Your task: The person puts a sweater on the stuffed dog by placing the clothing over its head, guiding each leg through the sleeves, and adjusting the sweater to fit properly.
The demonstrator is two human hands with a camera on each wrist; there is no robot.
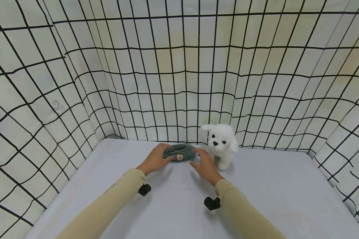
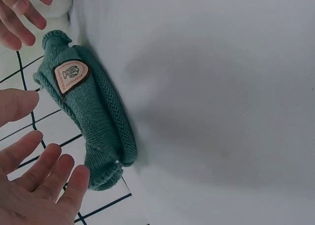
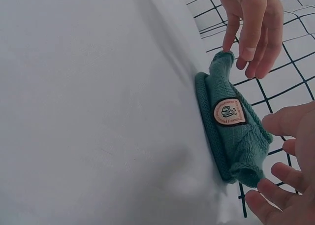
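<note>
Left hand point(image 1: 155, 160): fingers loosely parted at the garment's left end, gripping nothing; contact unclear.
Right hand point(image 1: 206, 166): fingers spread near its right end, likewise holding nothing.
Green knit garment point(image 1: 171, 153): on the white surface point(image 1: 173, 202), between the 2 hands, left of the white toy dog point(image 1: 221, 134).
Long axis: left to right; badge point(image 1: 179, 157) faces the person.
Knit: probably light, soft, floppy; pinch its 2 ends.

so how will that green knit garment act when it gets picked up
The green knit garment will probably flop, given its soft folds. It's likely light, being small and knitted. Rolling seems unlikely given its uneven, lumpy shape.
</note>
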